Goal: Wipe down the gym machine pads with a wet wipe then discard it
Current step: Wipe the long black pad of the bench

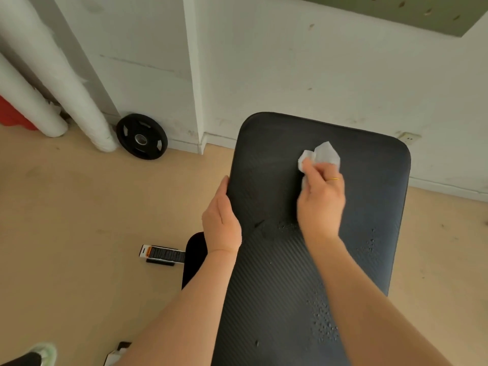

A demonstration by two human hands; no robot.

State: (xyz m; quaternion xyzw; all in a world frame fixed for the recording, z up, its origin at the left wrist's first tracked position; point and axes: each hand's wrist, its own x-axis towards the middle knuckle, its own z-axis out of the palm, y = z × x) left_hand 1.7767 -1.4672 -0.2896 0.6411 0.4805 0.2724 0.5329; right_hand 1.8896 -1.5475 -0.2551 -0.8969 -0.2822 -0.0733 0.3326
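- The crumpled white wet wipe (320,154) was pinched in the right hand (320,199) against the black ribbed padded bench pad (277,273), upper part.
- The pad's edge was steadied by the left hand (221,217), fingers seemingly straight.
- Wiping was judged under way; droplets lower down remained to be covered next.

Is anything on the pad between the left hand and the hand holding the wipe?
No. In the head view, only bare black pad lies between the left hand and the right hand holding the wipe.

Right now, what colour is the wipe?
White, the wipe shows best in the head view.
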